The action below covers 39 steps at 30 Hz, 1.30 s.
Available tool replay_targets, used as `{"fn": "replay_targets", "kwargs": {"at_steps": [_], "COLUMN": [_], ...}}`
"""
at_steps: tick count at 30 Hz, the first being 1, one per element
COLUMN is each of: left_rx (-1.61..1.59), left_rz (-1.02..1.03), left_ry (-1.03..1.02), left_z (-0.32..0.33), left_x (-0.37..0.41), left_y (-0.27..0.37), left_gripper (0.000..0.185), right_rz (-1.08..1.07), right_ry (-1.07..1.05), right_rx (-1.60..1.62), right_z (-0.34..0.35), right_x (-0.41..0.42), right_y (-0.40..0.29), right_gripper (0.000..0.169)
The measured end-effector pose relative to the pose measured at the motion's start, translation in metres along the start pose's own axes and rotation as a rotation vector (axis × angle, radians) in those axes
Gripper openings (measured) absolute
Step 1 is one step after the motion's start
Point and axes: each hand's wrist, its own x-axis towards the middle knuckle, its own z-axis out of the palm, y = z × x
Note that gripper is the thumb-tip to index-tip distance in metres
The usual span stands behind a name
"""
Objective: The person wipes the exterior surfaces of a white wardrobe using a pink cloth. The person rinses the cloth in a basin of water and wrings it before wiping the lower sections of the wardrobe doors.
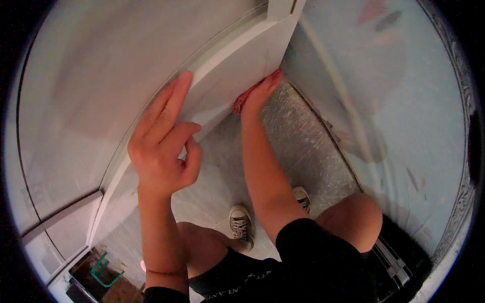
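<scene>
Low at the foot of a white panel (231,72), my right hand (261,92) presses a folded reddish cloth (242,99). The cloth lies between the palm and the panel's lower part, and its far end is partly covered by the fingers. My left hand (165,146) is raised near the ledge (212,62) along the panel. Two of its fingers stretch forward over the ledge, while the index finger and thumb curl towards each other with nothing between them. Whether those fingertips touch the panel, I cannot tell.
A pale bluish wall (413,113) with scuffs and stains rises at the right. Between wall and panel runs a worn grey floor (291,132), where my canvas shoes (239,223) stand. A black case (394,261) sits at the lower right. A green bent handle (104,274) shows at the lower left.
</scene>
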Motion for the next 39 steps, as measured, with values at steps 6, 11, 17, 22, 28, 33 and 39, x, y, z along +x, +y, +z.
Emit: {"fn": "replay_targets", "kwargs": {"at_steps": [6, 11, 17, 22, 28, 33, 39], "left_rx": [-0.065, -0.084, -0.013, -0.032, -0.031, -0.099, -0.037], "left_rz": [0.002, -0.098, -0.036, -0.036, -0.065, -0.063, -0.012], "left_ry": [0.034, -0.049, 0.006, -0.004, -0.013, -0.002, 0.056], "left_z": [0.008, -0.002, 0.001, 0.003, -0.001, 0.007, 0.006], "left_x": [0.008, -0.004, 0.003, 0.004, -0.004, 0.008, 0.004], "left_y": [-0.001, -0.001, 0.001, 0.000, -0.002, 0.005, -0.001], "left_gripper": [0.007, 0.013, 0.006, 0.008, 0.009, 0.012, 0.005], "right_rz": [0.413, 0.214, -0.554, -1.013, -0.351, 0.111, 0.332], "right_ry": [-0.037, 0.009, -0.271, -0.262, -0.155, -0.006, 0.027], "right_rx": [0.360, 0.094, 0.044, -0.397, 0.071, 0.204, 0.282], "right_z": [-0.019, 0.017, 0.087, 0.082, 0.050, -0.009, 0.002], "right_x": [0.066, -0.003, -0.061, -0.051, -0.032, 0.020, 0.004], "right_y": [0.043, -0.016, -0.192, -0.219, -0.094, 0.027, 0.003], "right_gripper": [0.057, 0.056, 0.065, 0.068, 0.065, 0.059, 0.053]}}
